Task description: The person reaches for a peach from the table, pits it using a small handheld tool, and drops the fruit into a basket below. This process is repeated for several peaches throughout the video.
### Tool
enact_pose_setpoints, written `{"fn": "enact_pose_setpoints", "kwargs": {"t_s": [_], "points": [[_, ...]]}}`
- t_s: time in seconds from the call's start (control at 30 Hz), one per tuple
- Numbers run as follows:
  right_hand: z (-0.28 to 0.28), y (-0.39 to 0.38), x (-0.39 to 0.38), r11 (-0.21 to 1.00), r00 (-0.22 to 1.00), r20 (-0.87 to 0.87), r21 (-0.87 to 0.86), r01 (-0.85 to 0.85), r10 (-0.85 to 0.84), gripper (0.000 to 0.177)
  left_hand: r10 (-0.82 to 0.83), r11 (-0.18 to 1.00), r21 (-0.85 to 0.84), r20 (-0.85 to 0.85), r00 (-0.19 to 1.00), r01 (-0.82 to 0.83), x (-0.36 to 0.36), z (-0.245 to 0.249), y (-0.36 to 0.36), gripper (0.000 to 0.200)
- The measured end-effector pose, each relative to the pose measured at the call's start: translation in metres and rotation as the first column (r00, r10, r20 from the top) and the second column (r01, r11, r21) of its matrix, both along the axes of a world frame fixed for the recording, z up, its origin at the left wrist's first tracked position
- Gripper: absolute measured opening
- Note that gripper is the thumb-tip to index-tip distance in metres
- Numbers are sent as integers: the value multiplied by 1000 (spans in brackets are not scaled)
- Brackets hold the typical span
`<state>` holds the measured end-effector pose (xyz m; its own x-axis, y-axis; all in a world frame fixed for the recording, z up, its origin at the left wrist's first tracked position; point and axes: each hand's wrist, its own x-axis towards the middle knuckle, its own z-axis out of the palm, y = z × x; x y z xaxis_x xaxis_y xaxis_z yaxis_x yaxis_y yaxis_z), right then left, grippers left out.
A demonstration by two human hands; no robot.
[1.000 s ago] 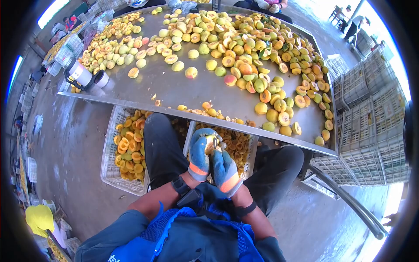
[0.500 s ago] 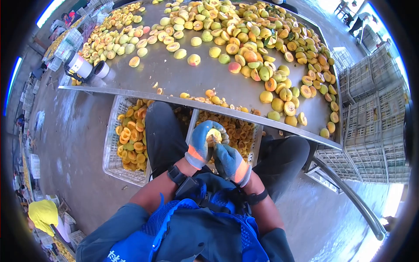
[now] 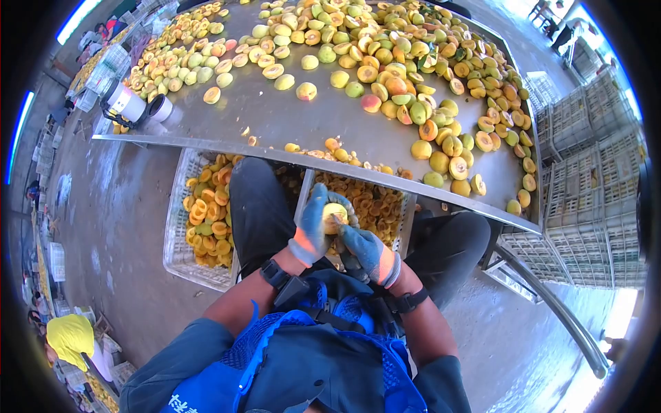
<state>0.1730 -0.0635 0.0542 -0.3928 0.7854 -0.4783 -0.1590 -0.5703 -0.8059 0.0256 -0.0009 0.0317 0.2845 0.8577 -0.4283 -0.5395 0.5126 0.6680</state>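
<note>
My left hand (image 3: 313, 226), in a blue and orange work glove, is wrapped round a pale yellow peach half (image 3: 335, 210) with its cut face up. My right hand (image 3: 365, 249), gloved alike, is closed with its fingertips at the near edge of the fruit. A thin dark tip shows at those fingertips, but I cannot make out what it belongs to. Both hands are above my lap, just short of the metal table (image 3: 275, 117). Below them, a crate (image 3: 303, 196) holds small brownish-yellow fruit pieces.
Many peach halves (image 3: 396, 86) cover the table's back and right side. A white crate (image 3: 172, 241) of orange-yellow halves stands beside my left knee. A white cylinder (image 3: 124, 103) is at the table's left corner. Stacked crates (image 3: 585, 186) rise on the right; a person in yellow (image 3: 69, 341) is far left.
The peach half now shows more of its cut face upward in my left hand. My right hand has shifted slightly right, its fingertips still at the fruit.
</note>
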Motion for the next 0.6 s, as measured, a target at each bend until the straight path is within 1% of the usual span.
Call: {"fn": "enact_pose_setpoints", "kwargs": {"t_s": [0.03,0.07,0.17,0.2,0.27,0.3,0.37,0.4,0.47,0.57,0.6], "points": [[1,0,1,996,996,-75,-88,33,-40,47,45,999,-34,115,992,-41,3,18,-2,55],[0,-1,0,992,988,-132,-112,65,-80,47,93,994,-75,226,970,-78,4,27,-4,54],[2,-4,-7,992,994,-94,-123,35,-47,47,37,999,-13,178,983,-35,-5,-6,-9,50],[-1,-5,-8,994,996,-90,-105,6,-16,48,53,998,-44,119,991,-48,-6,-11,-8,49],[-9,-6,-10,997,996,-80,-67,-47,41,49,103,994,-50,22,994,-102,-5,-18,-11,48],[-10,-6,-14,999,999,-20,-18,-32,31,49,126,991,-49,-28,992,-127,-4,-17,-12,48],[-9,-5,-20,997,995,101,82,-12,3,50,180,977,-100,-81,980,-187,1,-13,-12,49],[-7,-4,-19,998,997,78,55,-11,6,50,206,968,-122,-108,973,-218,3,-11,-12,49],[-2,-4,-18,1000,1000,27,-5,-12,13,51,211,971,-91,-109,971,-221,2,-15,-15,49],[-8,-3,-10,994,997,-15,-76,-75,75,50,219,975,-21,-133,967,-223,3,-23,-18,50],[-13,-4,-12,997,996,51,20,-71,70,50,222,975,5,-145,964,-224,3,-24,-19,50]]}}
